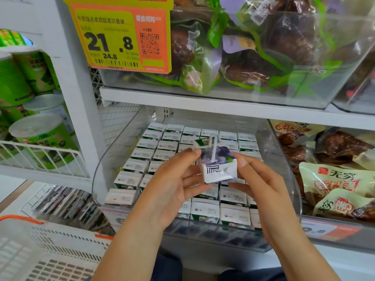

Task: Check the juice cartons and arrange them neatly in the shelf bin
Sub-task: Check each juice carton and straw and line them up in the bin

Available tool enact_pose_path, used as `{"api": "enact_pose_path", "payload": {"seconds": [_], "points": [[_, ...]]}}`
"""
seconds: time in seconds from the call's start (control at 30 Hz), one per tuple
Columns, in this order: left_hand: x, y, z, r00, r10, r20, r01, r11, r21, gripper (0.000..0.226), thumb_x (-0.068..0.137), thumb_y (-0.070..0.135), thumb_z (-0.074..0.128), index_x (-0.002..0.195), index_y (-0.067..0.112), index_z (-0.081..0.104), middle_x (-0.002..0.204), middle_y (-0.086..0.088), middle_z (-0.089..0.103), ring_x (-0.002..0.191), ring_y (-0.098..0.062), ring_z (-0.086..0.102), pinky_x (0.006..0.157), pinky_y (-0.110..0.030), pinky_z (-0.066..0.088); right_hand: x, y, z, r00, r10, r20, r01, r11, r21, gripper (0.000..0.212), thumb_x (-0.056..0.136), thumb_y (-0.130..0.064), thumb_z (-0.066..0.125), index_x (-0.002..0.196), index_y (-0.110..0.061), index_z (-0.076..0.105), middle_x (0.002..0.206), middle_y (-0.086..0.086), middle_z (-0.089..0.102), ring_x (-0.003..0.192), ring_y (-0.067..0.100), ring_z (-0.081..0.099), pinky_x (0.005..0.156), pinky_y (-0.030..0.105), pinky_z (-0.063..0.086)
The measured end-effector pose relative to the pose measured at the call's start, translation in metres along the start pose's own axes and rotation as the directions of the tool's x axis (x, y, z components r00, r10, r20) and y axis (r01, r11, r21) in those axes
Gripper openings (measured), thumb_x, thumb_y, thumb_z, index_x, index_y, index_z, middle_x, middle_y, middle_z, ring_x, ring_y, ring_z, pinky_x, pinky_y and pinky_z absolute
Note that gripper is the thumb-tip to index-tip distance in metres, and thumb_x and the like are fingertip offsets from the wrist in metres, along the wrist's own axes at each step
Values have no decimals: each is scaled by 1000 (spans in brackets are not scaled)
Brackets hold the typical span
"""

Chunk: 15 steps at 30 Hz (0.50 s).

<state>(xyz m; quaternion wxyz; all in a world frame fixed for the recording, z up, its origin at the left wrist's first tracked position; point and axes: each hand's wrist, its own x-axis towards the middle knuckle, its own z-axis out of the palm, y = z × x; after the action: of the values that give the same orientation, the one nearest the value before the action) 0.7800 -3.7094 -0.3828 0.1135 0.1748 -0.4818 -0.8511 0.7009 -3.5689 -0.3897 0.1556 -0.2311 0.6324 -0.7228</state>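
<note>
One juice carton [218, 163] pinched between left hand [170, 187] and right hand [263, 191]; seemingly above bin [97, 179].

1. I read "21.8" in big black digits on the yellow price tag [119, 35] hanging from the upper shelf, with "24.8" smaller below it and "10940670" under its barcode.
2. The tag's orange panel shows "180" above a QR code.
3. On the green canister [43, 138] at left I can make out "HOW…ES"; the middle letters are blurred.
4. The beige snack bag [334, 179] at right bears "无穷".
5. The carton [218, 165] I hold shows "100" on its upper green flap; its other print is too small to read.
</note>
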Motion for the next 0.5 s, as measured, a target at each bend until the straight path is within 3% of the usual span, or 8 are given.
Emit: {"api": "enact_pose_path", "payload": {"seconds": [0.17,0.27,0.37,0.5], "points": [[1,1,-2,998,-42,42,47,993,-106,26,71,36,70,87,17,79,96,-17,74,77,-19,73,54,-22,56,-3,0,-2,997,-78,25,80,995,-56,29,78,-39,56,98,-27,73,99,-12,73,96,2,66,74,14,51],[1,1,-1,999,-34,17,36,996,-85,34,73,36,69,98,15,76,98,-16,74,80,-20,73,57,-24,57,-2,1,-3,995,-95,31,97,994,-56,17,82,-38,64,92,-33,76,97,-13,73,95,-1,66,74,11,50],[0,-2,1,997,58,-42,-56,997,49,51,73,35,70,122,25,59,101,-8,75,87,-20,73,61,-24,57,-2,2,-5,995,-100,23,102,992,-76,15,82,-42,63,88,-38,76,93,-15,74,93,-2,65,75,10,49],[0,-5,6,963,255,-85,-219,927,303,51,81,23,73,122,43,49,92,8,76,85,-8,72,61,-16,55,-1,4,-1,997,-78,0,76,966,-247,43,67,-60,70,102,-34,69,95,-17,71,93,-5,64,73,12,49]]}}
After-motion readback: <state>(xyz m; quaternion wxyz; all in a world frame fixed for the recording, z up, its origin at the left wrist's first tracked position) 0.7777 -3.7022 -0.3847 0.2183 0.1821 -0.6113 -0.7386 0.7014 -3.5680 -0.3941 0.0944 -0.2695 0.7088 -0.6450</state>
